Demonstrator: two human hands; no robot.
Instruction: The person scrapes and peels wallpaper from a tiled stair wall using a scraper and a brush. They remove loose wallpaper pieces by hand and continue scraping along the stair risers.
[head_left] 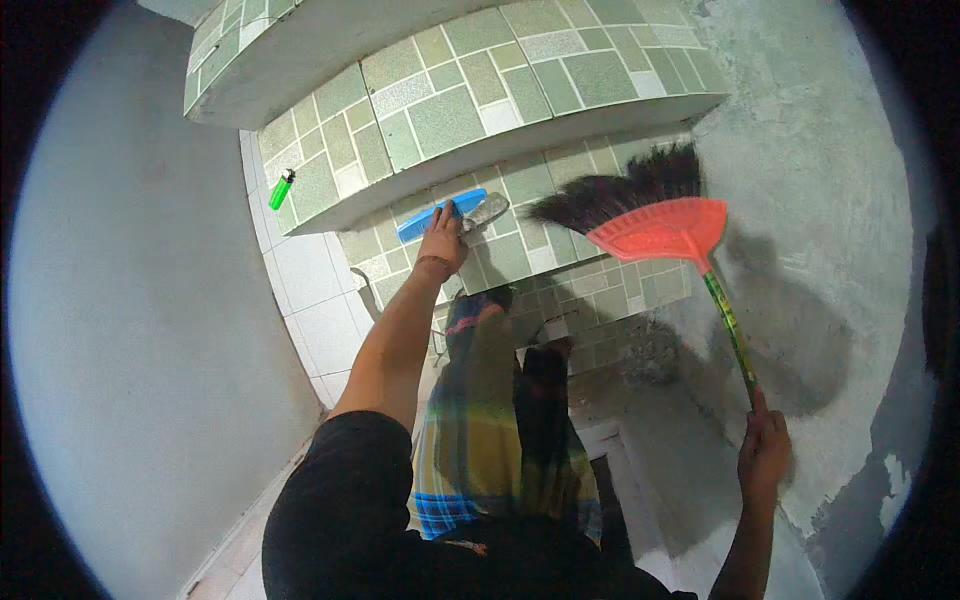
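My right hand [765, 440] is wrapped round the green-and-yellow patterned handle of a broom [660, 228]. The broom has an orange-red plastic head, and its dark bristles hang over a tiled step near the right wall. My left hand [441, 242] reaches forward to the same step and grips a long, narrow blue object [415, 228] by its near edge; its exact kind is unclear. Right beside the fingers is a greyish, rounded item [488, 212], too indistinct to name.
Green-tiled stairs [440, 110] rise ahead with grey risers. A green lighter [282, 190] lies at the left end of a higher step. Grey walls [150, 300] flank both sides, and white floor tiles [310, 275] run along the left. My legs in plaid cloth [470, 430] stand below.
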